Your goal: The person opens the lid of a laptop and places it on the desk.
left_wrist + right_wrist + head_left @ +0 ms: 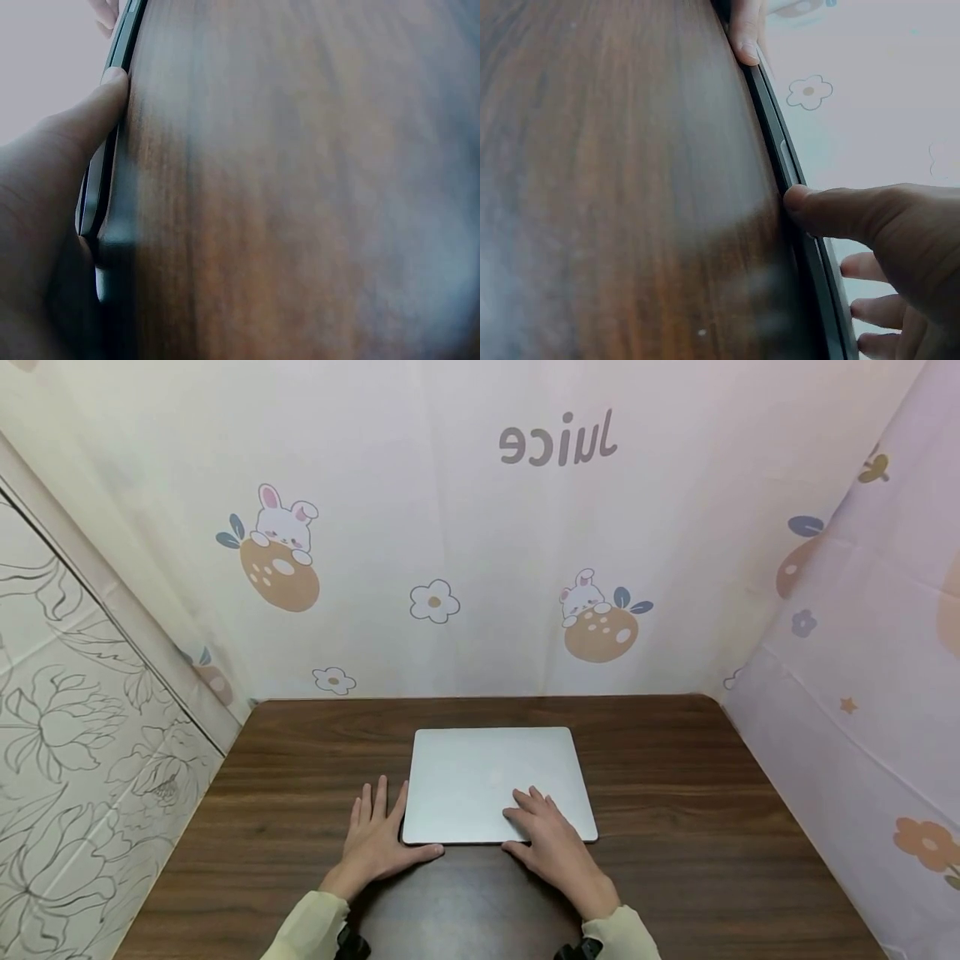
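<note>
A closed silver laptop point(480, 785) lies flat on the brown wooden table. My left hand point(375, 839) is spread at its left front corner, fingers straight along the left side. The left thumb point(105, 101) touches the laptop's front edge. Over the right part of the lid is my right hand point(551, 843), its fingers extended above the lid; whether they touch it I cannot tell. In the right wrist view, the right thumb point(832, 212) rests on the front edge beside a shallow notch point(788, 159). Neither hand has its fingers curled round the laptop.
The wooden table point(690, 827) extends on both sides of the laptop. Behind it hangs a pale curtain point(480, 527) with rabbit and flower prints. A printed cloth point(840, 760) borders the right side, and a flower-patterned panel point(82, 777) the left.
</note>
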Available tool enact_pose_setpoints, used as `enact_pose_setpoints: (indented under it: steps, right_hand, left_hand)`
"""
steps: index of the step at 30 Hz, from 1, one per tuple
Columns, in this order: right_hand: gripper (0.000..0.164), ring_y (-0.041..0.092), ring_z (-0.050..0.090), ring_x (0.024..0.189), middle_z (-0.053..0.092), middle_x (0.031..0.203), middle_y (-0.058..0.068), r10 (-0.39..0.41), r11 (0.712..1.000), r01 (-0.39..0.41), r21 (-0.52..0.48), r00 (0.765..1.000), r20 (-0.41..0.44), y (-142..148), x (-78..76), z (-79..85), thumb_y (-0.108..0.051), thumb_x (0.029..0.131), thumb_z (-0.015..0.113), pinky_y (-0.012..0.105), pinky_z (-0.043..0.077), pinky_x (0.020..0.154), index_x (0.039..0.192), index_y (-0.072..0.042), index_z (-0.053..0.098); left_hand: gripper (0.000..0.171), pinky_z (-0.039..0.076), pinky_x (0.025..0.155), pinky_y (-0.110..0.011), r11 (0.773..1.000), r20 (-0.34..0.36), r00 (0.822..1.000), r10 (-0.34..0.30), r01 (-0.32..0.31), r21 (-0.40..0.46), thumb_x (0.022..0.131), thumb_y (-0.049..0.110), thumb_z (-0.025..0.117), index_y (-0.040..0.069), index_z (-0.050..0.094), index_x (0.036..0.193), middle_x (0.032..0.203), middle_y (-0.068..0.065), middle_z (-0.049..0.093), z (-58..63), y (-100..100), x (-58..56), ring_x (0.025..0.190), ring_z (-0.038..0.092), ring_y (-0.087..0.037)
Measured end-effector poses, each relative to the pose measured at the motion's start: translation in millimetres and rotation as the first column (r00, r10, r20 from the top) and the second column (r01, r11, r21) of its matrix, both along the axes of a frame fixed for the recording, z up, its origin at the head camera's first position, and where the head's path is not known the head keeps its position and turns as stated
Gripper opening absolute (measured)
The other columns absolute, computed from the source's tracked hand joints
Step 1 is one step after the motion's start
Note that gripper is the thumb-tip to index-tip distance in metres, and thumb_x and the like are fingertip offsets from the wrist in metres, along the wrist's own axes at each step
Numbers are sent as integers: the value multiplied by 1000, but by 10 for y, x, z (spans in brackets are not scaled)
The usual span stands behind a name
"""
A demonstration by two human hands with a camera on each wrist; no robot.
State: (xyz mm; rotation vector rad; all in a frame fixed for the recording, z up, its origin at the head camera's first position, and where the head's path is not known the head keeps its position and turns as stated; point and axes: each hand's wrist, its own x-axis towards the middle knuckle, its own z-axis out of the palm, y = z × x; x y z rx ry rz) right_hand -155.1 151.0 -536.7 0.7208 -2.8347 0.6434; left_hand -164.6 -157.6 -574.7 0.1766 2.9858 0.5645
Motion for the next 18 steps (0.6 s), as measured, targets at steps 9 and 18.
enact_pose_setpoints:
  steps: [9, 18]
  right_hand:
    - [38, 47, 58, 130, 68, 136, 16, 61, 997, -57, 60, 996, -61, 18, -28, 55, -31, 81, 89, 56, 49, 106, 114, -13, 78]
    - [36, 44, 62, 126, 70, 131, 13, 105, 992, -96, 81, 987, -120, 51, -38, 89, -32, 83, 87, 54, 55, 98, 113, -13, 78]
  left_hand:
    - [134, 1, 126, -61, 1000, 9, 1000, -3, 3, 13, 65, 97, 58, 20, 17, 167, 173, -20, 1, 34, -9, 9, 159, -4, -46]
    - [134, -2, 127, -59, 1000, 10, 1000, -3, 2, 13, 67, 97, 57, 20, 14, 167, 173, -19, -2, 13, -10, 10, 159, -8, -44]
